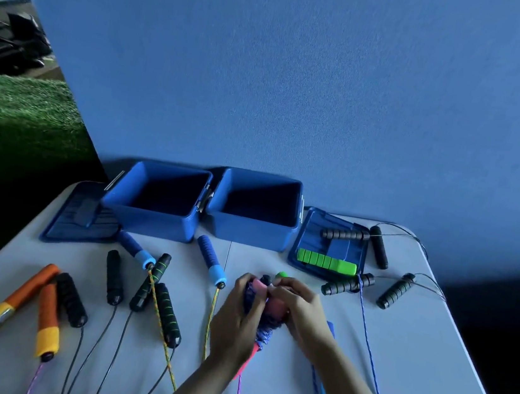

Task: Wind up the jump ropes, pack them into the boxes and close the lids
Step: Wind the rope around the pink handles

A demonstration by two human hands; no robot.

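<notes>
Both hands, left hand [239, 306] and right hand [298, 312], clasp the pink-handled rope [263, 299], winding it; next it probably goes into a far open box [253, 209].

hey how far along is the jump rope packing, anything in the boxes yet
Nothing looks packed: both open blue plastic boxes appear empty, their lids lying flat beside them. In hand: the left hand and right hand grip a pink-handled rope with blue cord, partly wound. Left: the other ropes, such as the orange-handled one, lie loose on the table.
</notes>
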